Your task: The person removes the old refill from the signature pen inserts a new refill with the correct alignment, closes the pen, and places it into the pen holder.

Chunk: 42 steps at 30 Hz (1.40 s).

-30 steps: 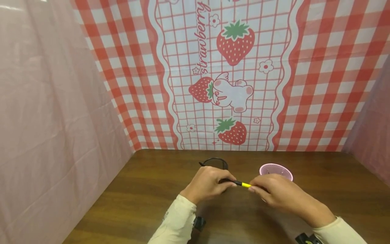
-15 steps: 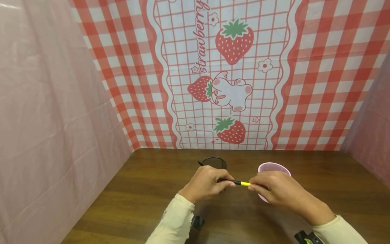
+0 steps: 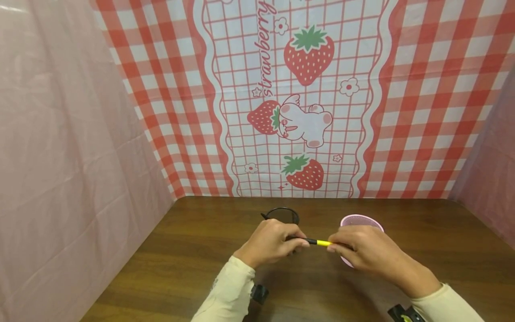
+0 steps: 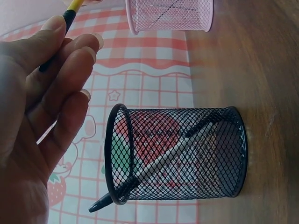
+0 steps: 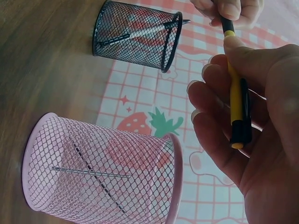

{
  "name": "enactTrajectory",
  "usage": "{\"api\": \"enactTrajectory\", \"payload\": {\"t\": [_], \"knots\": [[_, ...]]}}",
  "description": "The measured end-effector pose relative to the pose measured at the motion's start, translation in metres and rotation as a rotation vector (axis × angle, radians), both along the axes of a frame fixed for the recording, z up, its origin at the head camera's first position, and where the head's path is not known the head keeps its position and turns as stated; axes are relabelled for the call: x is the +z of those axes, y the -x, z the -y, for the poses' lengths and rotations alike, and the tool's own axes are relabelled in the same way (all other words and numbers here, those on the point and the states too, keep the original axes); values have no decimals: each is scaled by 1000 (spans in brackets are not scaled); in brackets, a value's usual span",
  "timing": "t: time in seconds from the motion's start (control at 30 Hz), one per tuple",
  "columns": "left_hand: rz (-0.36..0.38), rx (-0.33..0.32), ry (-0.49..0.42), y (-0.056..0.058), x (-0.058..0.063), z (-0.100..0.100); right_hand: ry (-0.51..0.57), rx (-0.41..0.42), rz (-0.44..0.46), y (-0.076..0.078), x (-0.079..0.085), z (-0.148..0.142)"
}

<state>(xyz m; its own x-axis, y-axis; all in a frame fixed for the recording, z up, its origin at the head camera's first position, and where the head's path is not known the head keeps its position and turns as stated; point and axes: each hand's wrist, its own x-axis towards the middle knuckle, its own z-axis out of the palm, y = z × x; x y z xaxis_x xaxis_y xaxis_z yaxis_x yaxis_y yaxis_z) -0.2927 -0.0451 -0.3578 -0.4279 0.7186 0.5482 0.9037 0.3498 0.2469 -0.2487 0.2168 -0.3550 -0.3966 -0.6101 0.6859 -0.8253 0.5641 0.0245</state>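
A yellow pen [image 5: 237, 100] with a black front part and a black clip is held level between both hands. My left hand [image 3: 271, 243] pinches its black end between thumb and forefinger. On the yellow barrel, my right hand [image 3: 372, 252] grips with thumb and curled fingers, the clip end lying over its palm in the right wrist view. Behind the left hand stands a black mesh pen cup [image 4: 110, 158], a grey-and-black pen [image 4: 161, 158] leaning inside it. A pink mesh cup [image 5: 176, 186] is partly hidden behind the right hand and contains thin dark rods [image 5: 110, 175].
The brown wooden table [image 3: 169, 268] runs back to a red-and-white strawberry-print cloth [image 3: 306, 134] hanging upright. A pale pink curtain [image 3: 80, 156] closes off the left side, another curtain [image 3: 492, 165] the right. Black wrist-camera mounts [image 3: 259, 294] sit under the sleeves.
The hands have barely moved and keep the same hold on the pen. The whole head view has shifted very slightly.
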Motion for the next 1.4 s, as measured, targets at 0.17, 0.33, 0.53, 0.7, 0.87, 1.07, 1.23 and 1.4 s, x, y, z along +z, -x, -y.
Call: {"api": "enactTrajectory", "payload": {"t": [0.17,0.33,0.53,0.7,0.87,1.07,1.23,1.4], "knots": [[8,5,5,0,1,1,-3,-13,4,0,1,0],[42,8,19,-1,2,1,-4,-7,4,0,1,0],[33,-2,18,0,2,1,-5,-15,-3,0,3,-1],[52,2,36,1,2,1,4,-12,-2,1,2,-4],[50,30,57,-2,1,3,15,8,-6,1,0,-2],[41,44,92,-1,-3,3,-4,-12,-25,0,-2,0],[21,67,108,-1,-5,2,-23,-48,-6,-1,-3,0],[13,89,100,-3,-5,1,-45,-90,43,-2,-2,2]]}}
